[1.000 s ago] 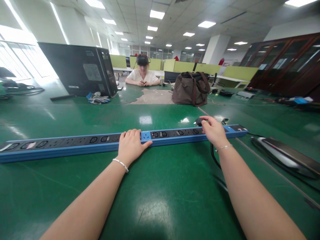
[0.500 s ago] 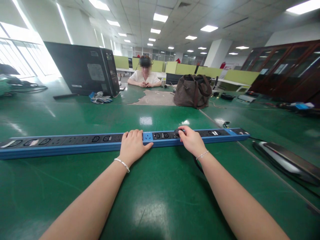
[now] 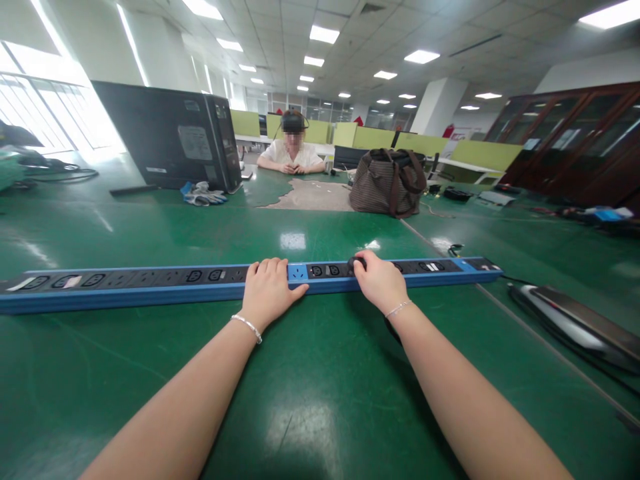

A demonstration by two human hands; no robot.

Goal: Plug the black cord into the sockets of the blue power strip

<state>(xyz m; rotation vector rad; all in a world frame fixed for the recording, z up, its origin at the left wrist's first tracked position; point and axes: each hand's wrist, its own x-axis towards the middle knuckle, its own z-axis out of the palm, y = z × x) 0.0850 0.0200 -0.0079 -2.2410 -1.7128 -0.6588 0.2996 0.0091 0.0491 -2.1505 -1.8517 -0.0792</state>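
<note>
Right hand [image 3: 383, 285]: from the right part of the frame, it has moved left to just right of centre.
Plug [image 3: 354, 265]: first raised near the strip's [image 3: 150, 297] far edge with its prongs showing, now down against the top face, prongs hidden.
Cord [image 3: 393, 330]: shifted left with the hand; only a short piece now shows beneath the wrist.
White labels [image 3: 431, 267]: hidden by the hand at first, now exposed toward the strip's right end.
</note>
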